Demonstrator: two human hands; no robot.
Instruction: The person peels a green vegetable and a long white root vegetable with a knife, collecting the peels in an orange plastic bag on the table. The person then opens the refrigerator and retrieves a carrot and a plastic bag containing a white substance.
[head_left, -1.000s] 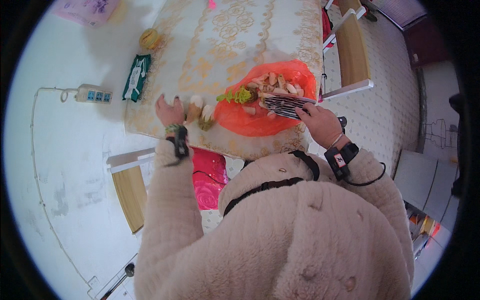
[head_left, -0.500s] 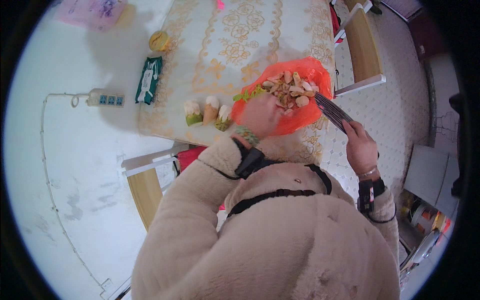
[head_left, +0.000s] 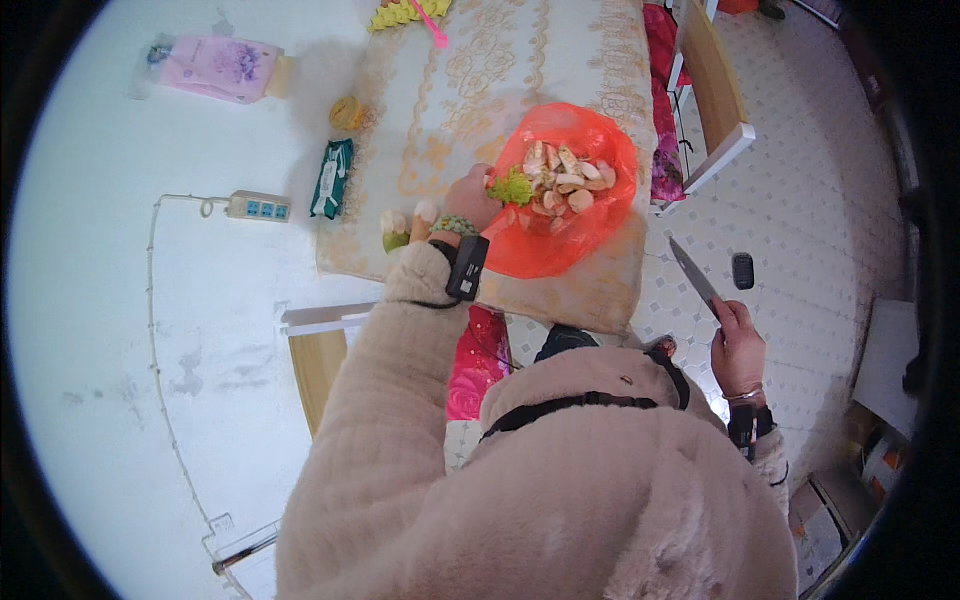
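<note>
— Where do the pale pieces lie?
— They make a heap inside the red bag, which is spread on the table. A leafy green piece is at the left side of this heap.
— And what does the left hand do?
— It is at the left edge of the bag, its fingers just beside the leafy green piece. Whether they are clamped on it, I cannot tell; the fingertips are not clear to see.
— Is the right hand near to the other?
— No, the two hands are well apart. The right hand is to the right of the bag and closer to the body, above the floor. Its fingers are closed around the handle of a knife, and the blade points forward, leaning toward the bag's side.
— Which other things are around the bag?
— To its left, past the left wrist, two stubs with whitish tops stand near each other. Farther left is a dark green packet, and beyond it a round yellow container. To the right of the bag, a small black object is on the floor.
</note>
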